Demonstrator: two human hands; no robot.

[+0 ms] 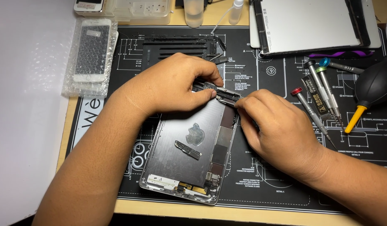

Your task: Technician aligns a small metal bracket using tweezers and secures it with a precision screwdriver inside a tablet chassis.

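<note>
An opened grey tablet shell (181,155) lies on the black repair mat (277,184), tilted, its inner metal and circuit board exposed. My left hand (168,86) rests over the shell's top edge, thumb and fingers pinching a small dark metal part (227,97) at the top right corner. My right hand (277,125) comes in from the right, its fingertips pressed on the same corner part. A small loose black bracket (188,150) lies inside the shell.
Several screwdrivers (321,90) and a black air blower with a yellow nozzle (371,90) lie at the right. A white screen panel (310,25) sits at the top right, a bubble-wrapped phone (91,54) at the left, black adhesive strips (176,46) behind the hands, a clear bottle (235,10).
</note>
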